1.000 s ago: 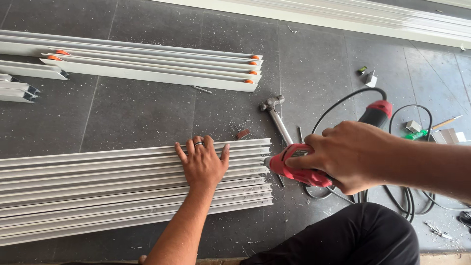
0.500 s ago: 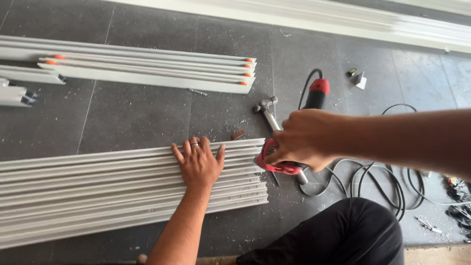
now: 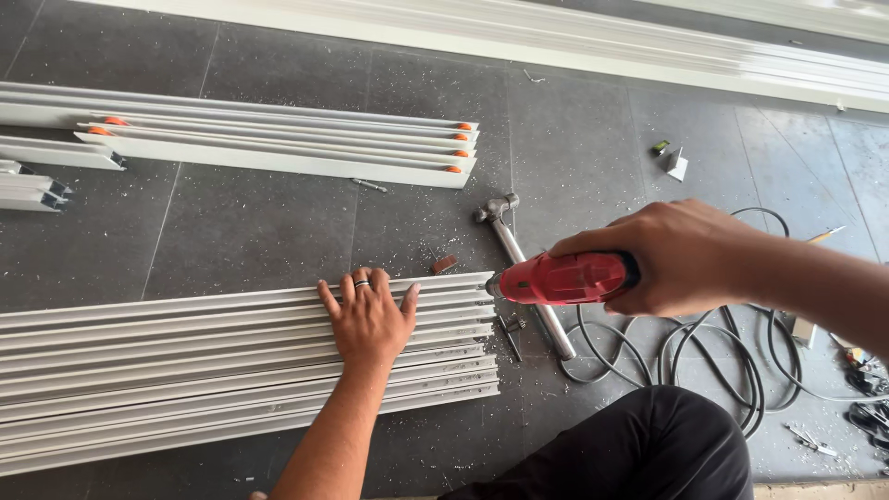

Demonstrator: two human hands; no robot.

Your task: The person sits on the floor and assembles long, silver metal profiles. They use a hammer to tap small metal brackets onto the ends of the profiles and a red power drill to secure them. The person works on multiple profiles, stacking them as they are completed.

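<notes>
My left hand (image 3: 369,317), a ring on one finger, lies flat with fingers spread on a bundle of long white metal profiles (image 3: 185,370) that rests on the dark tiled floor. My right hand (image 3: 681,256) grips a red electric drill (image 3: 560,278) held level, its nose pointing left at the right-hand ends of the profiles (image 3: 486,306). The drill tip is at or touching the top profile's end; the exact contact is hard to make out.
A hammer (image 3: 519,264) lies on the floor under the drill. Black cable (image 3: 722,356) coils at the right. A second stack of white profiles with orange plugs (image 3: 296,148) lies farther away. Long white sections (image 3: 602,42) run along the top. My dark-trousered knee (image 3: 648,454) is below.
My right hand has turned the drill level and brought it left to the profile ends. The left hand stays flat on the bundle.
</notes>
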